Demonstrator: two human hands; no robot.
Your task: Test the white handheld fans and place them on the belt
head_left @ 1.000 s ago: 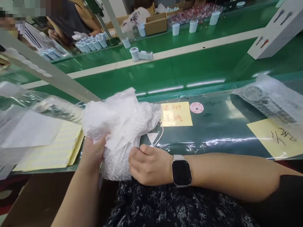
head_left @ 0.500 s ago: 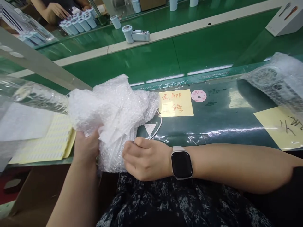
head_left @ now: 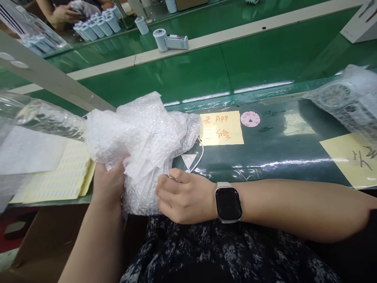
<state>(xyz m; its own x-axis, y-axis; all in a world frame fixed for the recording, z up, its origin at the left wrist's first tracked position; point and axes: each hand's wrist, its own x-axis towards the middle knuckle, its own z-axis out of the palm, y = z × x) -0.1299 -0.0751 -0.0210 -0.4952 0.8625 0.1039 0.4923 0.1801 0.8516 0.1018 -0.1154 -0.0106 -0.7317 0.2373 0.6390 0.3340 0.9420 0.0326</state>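
Observation:
A crumpled bundle of bubble wrap (head_left: 141, 133) lies over the front edge of the bench in front of me. My left hand (head_left: 110, 179) grips its lower left part, with the fingertips partly hidden in the folds. At its lower right side, my right hand (head_left: 184, 196) is closed with the fingers curled against the wrap's edge. Whatever is inside the wrap cannot be made out. A white cable (head_left: 201, 155) curves out beside the bundle, next to a small triangular sticker (head_left: 189, 160).
Handwritten yellow notes (head_left: 222, 127) lie right of the bundle, near a round pink sticker (head_left: 250, 119). A wrapped item (head_left: 344, 98) sits at far right. Label sheets (head_left: 59, 177) and a plastic bottle (head_left: 47, 120) are left. A light-blue device (head_left: 171, 41) rests on the rail; a co-worker's hands (head_left: 69, 15) show behind.
The view has shifted slightly, and both hands stay on the bubble wrap with almost no movement. Across the bench, the co-worker's hands have come together around a dark item.

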